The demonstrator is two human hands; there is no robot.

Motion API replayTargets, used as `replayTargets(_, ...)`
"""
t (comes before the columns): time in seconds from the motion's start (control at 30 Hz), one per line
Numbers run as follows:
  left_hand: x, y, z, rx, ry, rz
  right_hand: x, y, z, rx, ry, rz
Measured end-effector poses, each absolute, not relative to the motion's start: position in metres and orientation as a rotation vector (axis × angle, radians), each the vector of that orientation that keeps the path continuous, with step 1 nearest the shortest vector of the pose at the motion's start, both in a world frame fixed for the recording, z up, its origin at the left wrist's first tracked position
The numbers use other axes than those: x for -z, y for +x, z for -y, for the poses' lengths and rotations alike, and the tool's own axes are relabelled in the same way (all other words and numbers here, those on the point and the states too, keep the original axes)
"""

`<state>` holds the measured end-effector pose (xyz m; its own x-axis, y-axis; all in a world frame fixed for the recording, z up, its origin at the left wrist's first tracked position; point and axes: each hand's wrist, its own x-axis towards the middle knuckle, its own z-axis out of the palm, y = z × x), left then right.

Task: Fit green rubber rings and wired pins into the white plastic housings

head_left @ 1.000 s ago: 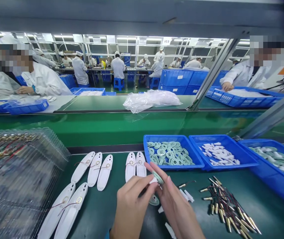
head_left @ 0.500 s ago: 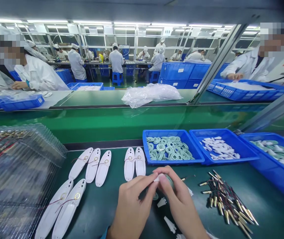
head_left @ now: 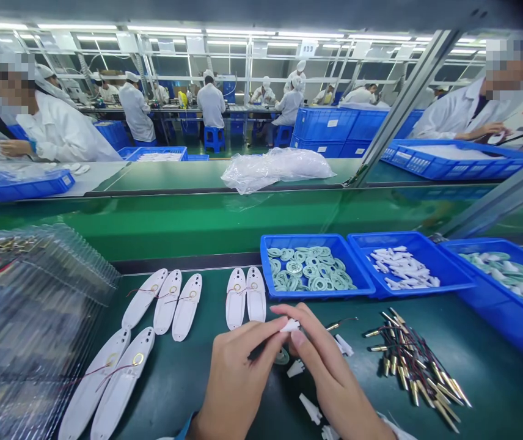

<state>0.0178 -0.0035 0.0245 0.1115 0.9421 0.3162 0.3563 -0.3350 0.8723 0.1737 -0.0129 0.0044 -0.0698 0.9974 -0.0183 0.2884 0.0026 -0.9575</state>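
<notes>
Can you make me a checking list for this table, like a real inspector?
Surface: green bench.
Things: white shells in rows, green rings in a blue bin.
Hands: left hand and right hand pinch a small white piece.
Clutter: loose white bits, a green ring, stacked clear trays.
Cables: wired brass pins in a heap.
Surroundings: white-coated workers, blue crates, plastic bag.

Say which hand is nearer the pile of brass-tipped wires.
Right: the right hand lies left of the brass-tipped wires, not touching them; the left hand sits farther left.
</notes>
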Motion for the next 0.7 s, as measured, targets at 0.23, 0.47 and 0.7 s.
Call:
replayTargets(0.23, -0.024, 0.016, 0.004, -1.230, 1.743, -1.217, -0.008, 0.177, 0.015, -1.258, -1.409, 1.501)
replayTargets(0.47, -0.028, 0.014, -0.002, -1.226, 1.728, -1.272, 0.000, 0.186, 0.017, -1.248, -1.354, 1.575)
replayTargets(0.7, -0.028, 0.010, -0.002, -1.415, 1.950, -1.095, -0.006, 0.185, 0.016, -1.080, -1.341, 1.651)
